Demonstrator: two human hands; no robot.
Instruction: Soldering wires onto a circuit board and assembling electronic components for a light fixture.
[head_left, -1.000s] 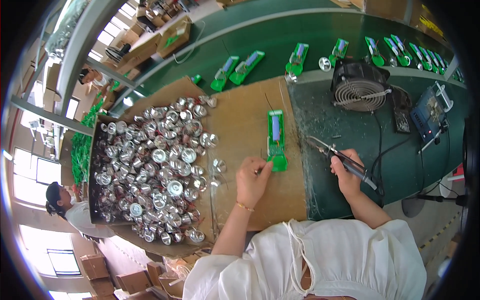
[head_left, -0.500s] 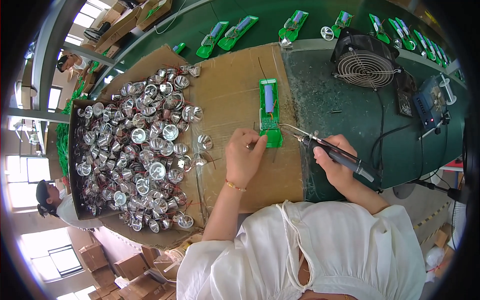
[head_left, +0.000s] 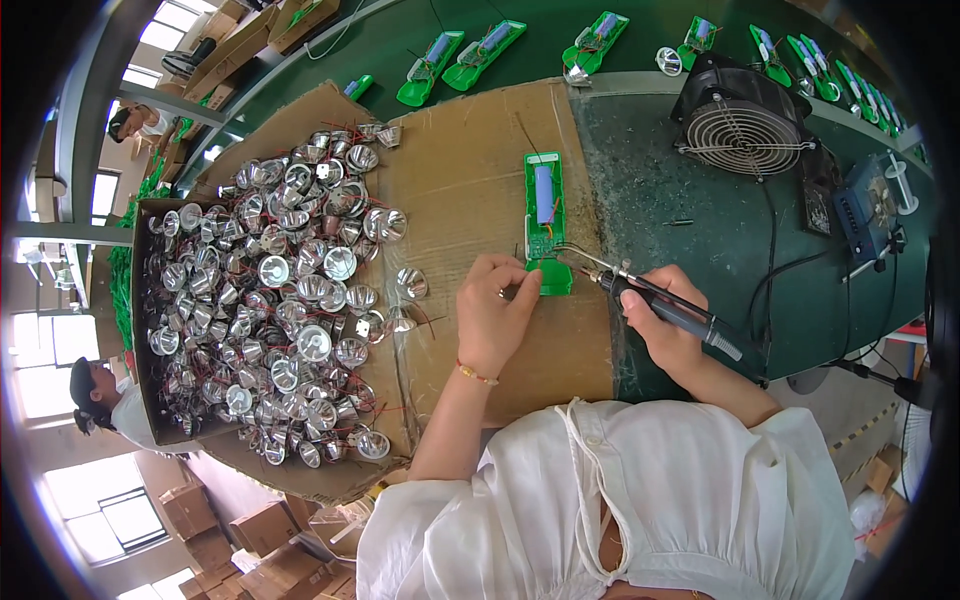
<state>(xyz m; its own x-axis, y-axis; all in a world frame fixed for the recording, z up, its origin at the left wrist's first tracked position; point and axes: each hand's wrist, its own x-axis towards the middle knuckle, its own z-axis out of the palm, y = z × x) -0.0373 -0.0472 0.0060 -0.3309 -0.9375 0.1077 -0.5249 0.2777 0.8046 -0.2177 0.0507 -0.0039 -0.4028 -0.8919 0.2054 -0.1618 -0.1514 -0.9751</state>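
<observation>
A green plastic casing [head_left: 556,280] lies lengthwise on the cardboard before me. Inside it are a blue cylindrical battery cell [head_left: 544,195] and, below that, a small green circuit board [head_left: 541,246] with thin wires. My left hand [head_left: 495,315] is at the casing's lower left, thumb and forefinger pinched at the board's edge; whatever is between them is too small to make out. My right hand [head_left: 665,320] grips a soldering iron [head_left: 675,312] with a thin metal feed tube along it. Its tip points left, at the board's right side; whether it touches, I cannot tell.
Many silver reflector cups [head_left: 300,300] with red wires fill a cardboard box on the left. A black fan [head_left: 745,135] and a blue soldering station [head_left: 865,210] stand at the right. More green casings [head_left: 485,55] line the far side. Two people are off left.
The soldering iron and my right hand have shifted slightly left, closer over the board. My left hand keeps its pinch at the casing. The whole view has moved a little.
</observation>
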